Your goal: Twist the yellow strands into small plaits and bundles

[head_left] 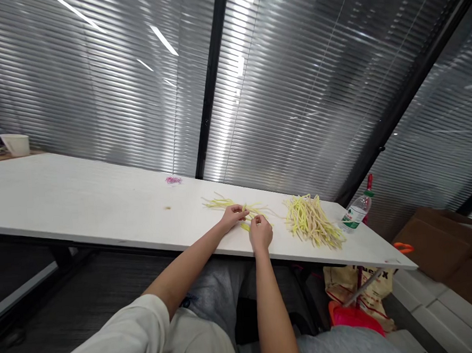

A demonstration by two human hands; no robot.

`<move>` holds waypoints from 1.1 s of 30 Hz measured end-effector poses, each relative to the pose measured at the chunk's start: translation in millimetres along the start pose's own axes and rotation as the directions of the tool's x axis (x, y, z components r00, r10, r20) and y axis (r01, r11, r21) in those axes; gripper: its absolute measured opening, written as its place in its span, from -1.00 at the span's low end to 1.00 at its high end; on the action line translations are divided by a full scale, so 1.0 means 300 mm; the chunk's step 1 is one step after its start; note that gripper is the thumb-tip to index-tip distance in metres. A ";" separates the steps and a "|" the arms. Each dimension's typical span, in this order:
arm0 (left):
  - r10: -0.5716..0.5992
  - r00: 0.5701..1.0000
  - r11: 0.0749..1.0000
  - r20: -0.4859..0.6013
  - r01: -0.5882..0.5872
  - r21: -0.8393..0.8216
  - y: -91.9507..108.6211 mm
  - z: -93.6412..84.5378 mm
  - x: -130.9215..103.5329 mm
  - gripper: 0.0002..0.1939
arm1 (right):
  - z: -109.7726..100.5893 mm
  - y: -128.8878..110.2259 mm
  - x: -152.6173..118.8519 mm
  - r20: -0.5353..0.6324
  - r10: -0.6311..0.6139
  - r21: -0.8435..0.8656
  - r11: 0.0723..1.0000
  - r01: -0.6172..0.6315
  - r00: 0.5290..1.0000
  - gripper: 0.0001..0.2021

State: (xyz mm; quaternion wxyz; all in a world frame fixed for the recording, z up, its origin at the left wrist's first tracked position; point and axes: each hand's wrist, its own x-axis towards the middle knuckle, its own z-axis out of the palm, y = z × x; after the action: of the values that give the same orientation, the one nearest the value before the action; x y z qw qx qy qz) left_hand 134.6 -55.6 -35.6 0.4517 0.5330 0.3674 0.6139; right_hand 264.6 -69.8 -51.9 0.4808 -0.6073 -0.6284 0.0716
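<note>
Left hand (235, 215): thumb and fingers pinched on slim yellow-green strands (244, 227), at the near half of a long white smooth-topped table (101, 187). Right hand (261, 233): just beside it, fingers curled in at the same strands; whether they grip one is too small to tell. Worked strands: between and just beyond the two hands, loose ends pointing to both sides. Small loose bunch of yellow-green and beige strands (220, 203): beyond the left hand and nearer to it, long axis roughly along the table. Large heap of yellow and pale-beige strands (313, 222): apart on the right, nearer the right hand, most lengths slanting from far left to near right; soft-looking, bendy, slender, tangled. Clear plastic bottle with green cap and green-white label (356, 213): upright past the heap. Scattered magenta crumbs (174, 180): far edge, fine and loose. Orange loop handles (403, 247): at the right end, hard-looking and glossy.
</note>
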 end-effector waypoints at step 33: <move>-0.005 0.991 0.981 -0.132 0.031 0.194 -0.032 -0.018 0.028 -0.55 | -0.006 -0.044 -0.013 0.089 -0.152 -0.229 0.959 0.169 0.984 -0.73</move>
State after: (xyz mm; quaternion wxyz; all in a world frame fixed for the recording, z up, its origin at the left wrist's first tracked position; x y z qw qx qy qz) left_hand 130.8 -44.4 -42.9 0.3777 0.5299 0.4597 0.6044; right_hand 256.0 -77.3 -44.0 0.3872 -0.6041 -0.6962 -0.0213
